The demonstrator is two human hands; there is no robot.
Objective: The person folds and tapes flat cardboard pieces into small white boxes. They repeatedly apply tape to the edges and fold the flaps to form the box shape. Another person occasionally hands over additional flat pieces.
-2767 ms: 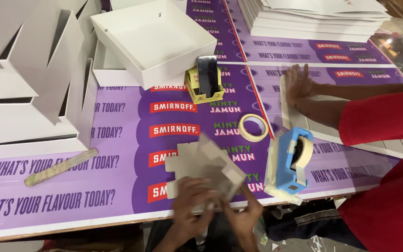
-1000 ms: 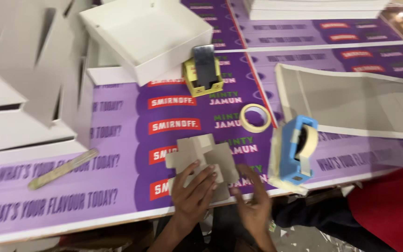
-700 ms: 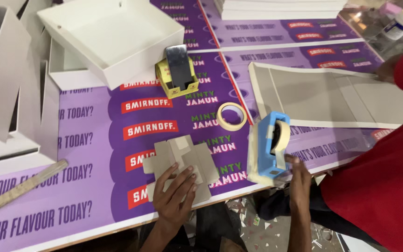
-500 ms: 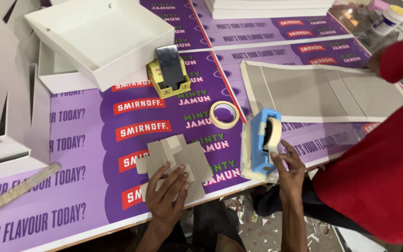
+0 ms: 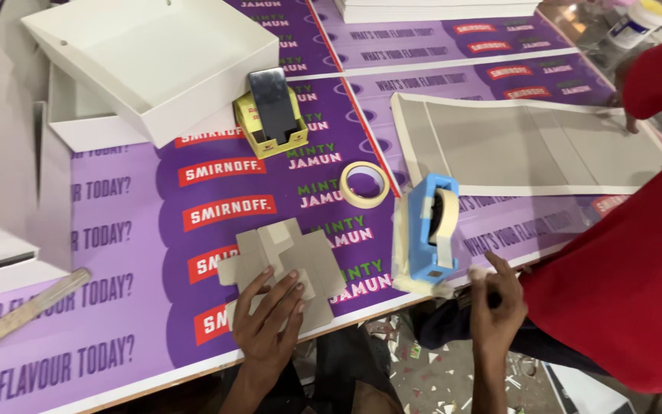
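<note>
Head view, surface: a purple printed sheet covers the surface in front of you, its near edge running from lower left up to the right.

Head view, left hand: your left hand lies flat, fingers spread, palm down on the near part of a grey cross-shaped cardboard blank. It presses the blank and does not grip it.

Head view, blank: the flat cardboard cross lies just in from the surface's near edge, under and beyond your left fingertips. Its arms run on the diagonals, tilted against the surface's edge.

Head view, right hand: your right hand is at the surface's near edge, fingers loosely curled. Its fingertips are at the base of a blue tape dispenser loaded with cream masking tape. You cannot tell whether a tape end is pinched between them.

Head view, key relation: the dispenser stands upright just to the right of the blank, between your two hands. Your right hand is the nearer one to it, and the left is already on the blank.

Head view, nearby: a loose roll of cream masking tape lies flat just beyond the blank and the dispenser. Another person's red-sleeved arm reaches onto a long grey folded board at far right.
</note>
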